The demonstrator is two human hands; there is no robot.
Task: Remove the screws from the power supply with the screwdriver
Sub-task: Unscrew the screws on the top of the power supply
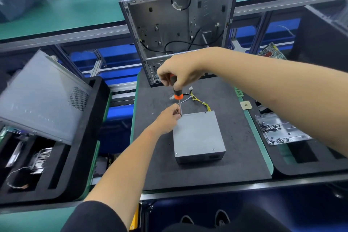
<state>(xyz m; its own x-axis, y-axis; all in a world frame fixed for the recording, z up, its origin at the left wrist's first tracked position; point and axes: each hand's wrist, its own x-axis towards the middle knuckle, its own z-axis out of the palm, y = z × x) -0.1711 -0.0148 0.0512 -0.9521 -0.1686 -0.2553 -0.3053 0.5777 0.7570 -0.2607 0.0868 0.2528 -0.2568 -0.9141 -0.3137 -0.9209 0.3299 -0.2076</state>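
Power supply [198, 133] flat on mat [235, 156] | screwdriver [178, 96] upright at its far-left corner, right hand [178, 76] gripping handle | left hand [168, 120] pinching shaft beside that corner

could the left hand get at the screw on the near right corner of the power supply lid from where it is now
Probably yes. The left hand only steadies the screwdriver shaft at the far left corner, and the flat lid of the power supply between it and that near right screw is bare, with nothing standing on it.
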